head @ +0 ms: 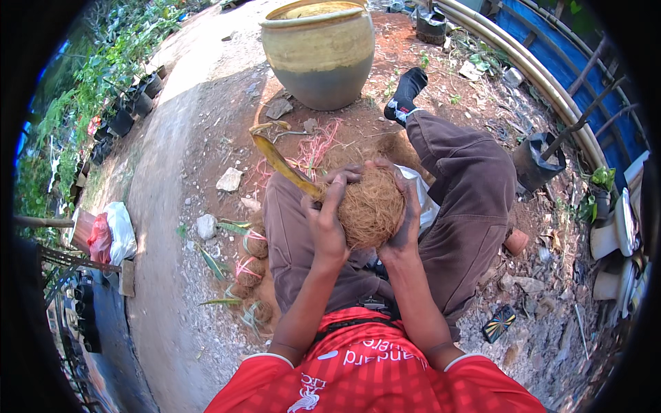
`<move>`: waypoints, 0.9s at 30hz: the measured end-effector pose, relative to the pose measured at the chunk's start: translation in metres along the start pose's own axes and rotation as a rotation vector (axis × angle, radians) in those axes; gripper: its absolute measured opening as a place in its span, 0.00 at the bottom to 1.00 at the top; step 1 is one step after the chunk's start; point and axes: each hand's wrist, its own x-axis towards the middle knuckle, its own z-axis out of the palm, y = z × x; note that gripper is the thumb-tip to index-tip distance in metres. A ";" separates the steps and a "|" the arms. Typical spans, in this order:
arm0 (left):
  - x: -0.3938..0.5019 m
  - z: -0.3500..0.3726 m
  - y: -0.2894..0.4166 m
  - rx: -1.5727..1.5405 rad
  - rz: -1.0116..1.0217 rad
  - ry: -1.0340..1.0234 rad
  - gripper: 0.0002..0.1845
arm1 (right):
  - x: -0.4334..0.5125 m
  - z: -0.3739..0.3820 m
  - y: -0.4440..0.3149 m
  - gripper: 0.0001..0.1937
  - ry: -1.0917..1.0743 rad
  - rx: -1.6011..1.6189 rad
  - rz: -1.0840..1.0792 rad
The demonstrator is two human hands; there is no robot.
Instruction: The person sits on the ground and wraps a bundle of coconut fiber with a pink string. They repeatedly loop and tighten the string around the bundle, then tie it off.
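A round ball of brown coconut fibre is pressed between my two hands above my lap. My left hand cups one side of it, its thumb up; my right hand cups the other. From the ball's side by the left-hand fingers a yellow-brown curved stem or leaf sticks out. Pink plastic strings and loose fibre lie on the soil beyond. Beside my thigh sit several fibre balls tied with pink or pale string, some with green striped leaves. A white sack lies partly hidden between my legs.
A large glazed pot stands ahead. Stones lie on the ground. A black planter bag, a small terracotta pot and a phone-like object are to the right. Bamboo poles edge a blue sheet.
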 end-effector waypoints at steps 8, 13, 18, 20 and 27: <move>0.020 -0.004 -0.019 0.201 0.015 -0.128 0.10 | 0.024 -0.018 -0.004 0.23 0.006 0.153 0.073; 0.032 -0.003 -0.045 0.095 -0.050 0.019 0.11 | 0.043 -0.034 0.000 0.20 0.077 -0.091 -0.043; 0.050 -0.004 -0.068 0.241 0.002 -0.054 0.11 | 0.068 -0.052 0.000 0.19 0.117 -0.202 -0.078; 0.062 -0.008 -0.073 0.319 -0.013 -0.133 0.11 | 0.075 -0.058 -0.001 0.20 0.186 0.016 0.087; 0.067 -0.005 -0.092 0.077 -0.152 0.084 0.11 | 0.092 -0.070 0.009 0.20 0.049 -0.635 -0.310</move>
